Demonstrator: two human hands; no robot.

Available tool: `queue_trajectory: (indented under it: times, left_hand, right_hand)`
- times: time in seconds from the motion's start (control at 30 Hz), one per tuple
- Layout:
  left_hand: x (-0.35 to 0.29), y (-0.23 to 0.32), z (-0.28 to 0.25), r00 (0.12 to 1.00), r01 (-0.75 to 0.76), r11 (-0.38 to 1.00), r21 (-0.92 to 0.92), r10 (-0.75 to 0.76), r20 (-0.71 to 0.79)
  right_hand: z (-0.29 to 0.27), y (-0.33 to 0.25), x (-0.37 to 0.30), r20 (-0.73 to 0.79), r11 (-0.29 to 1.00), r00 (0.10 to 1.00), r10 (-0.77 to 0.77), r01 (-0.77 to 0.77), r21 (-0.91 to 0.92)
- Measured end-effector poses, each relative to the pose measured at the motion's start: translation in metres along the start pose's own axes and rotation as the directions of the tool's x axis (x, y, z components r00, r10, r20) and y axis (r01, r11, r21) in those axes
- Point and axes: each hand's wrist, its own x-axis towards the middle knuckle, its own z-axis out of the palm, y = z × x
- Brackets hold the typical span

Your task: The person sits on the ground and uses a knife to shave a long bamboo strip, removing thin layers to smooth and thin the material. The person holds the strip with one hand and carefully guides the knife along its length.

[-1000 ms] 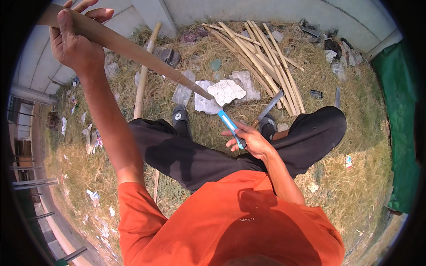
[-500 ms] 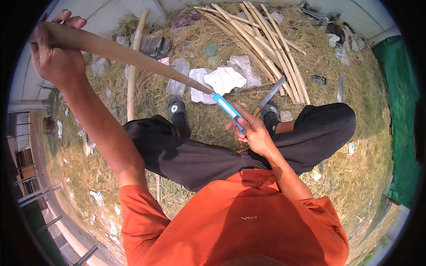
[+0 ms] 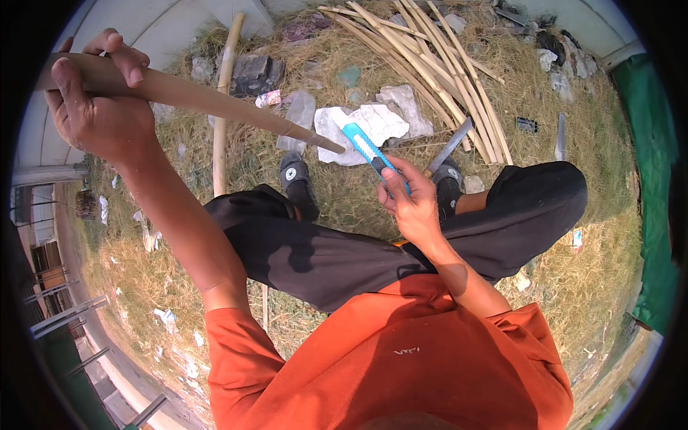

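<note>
My left hand (image 3: 107, 118) is closed round the thick end of a long bamboo pole (image 3: 208, 107), raised at the far left. The pole slants down to the right and its narrow end points to the middle. In my right hand (image 3: 412, 197) is a blue utility knife (image 3: 369, 152), gripped by its lower part with the thumb along its side. Its front end lies just beyond the pole's narrow tip. Whether the blade is out or touches the pole I cannot tell.
A pile of split bamboo strips (image 3: 437, 72) lies on the dry grass ahead. Another pole (image 3: 223, 107) stretches out at the left. White stone slabs (image 3: 376, 122) sit between my feet. A large knife (image 3: 451, 145) lies by my right foot, another blade (image 3: 560, 136) farther right.
The utility knife has shifted from meeting the pole's narrow tip to slightly past it and points more steeply away. The left hand's upper fingers have changed position on the pole.
</note>
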Motion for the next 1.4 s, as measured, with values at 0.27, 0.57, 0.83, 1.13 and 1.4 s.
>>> queue_trajectory:
  times: [0.27, 0.57, 0.83, 1.13, 1.4]
  left_hand:
    - [-0.003, 0.012, 0.008, 1.000, 0.024, 0.997, -0.073, -0.023, 0.007]
    - [0.043, 0.071, 0.004, 0.995, -0.071, 0.978, 0.199, 0.057, 0.077]
    - [0.093, 0.119, 0.009, 0.979, -0.187, 0.968, 0.166, 0.171, 0.108]
    - [0.117, 0.154, 0.017, 0.932, -0.354, 0.871, 0.342, 0.297, 0.208]
    - [0.109, 0.166, 0.042, 0.786, -0.618, 0.672, 0.407, 0.545, 0.292]
  right_hand:
    - [0.038, -0.037, 0.016, 0.189, 0.972, 0.966, -0.178, 0.143, 0.186]
    - [0.074, -0.141, -0.003, 0.120, 0.836, 0.843, -0.524, 0.536, -0.120]
    - [0.083, -0.206, -0.028, 0.236, 0.654, 0.691, -0.684, 0.723, -0.223]
    - [0.117, -0.258, -0.067, 0.326, 0.338, 0.382, -0.865, 0.923, -0.183]
    - [0.132, -0.267, -0.085, 0.286, 0.228, 0.296, -0.911, 0.941, -0.251]
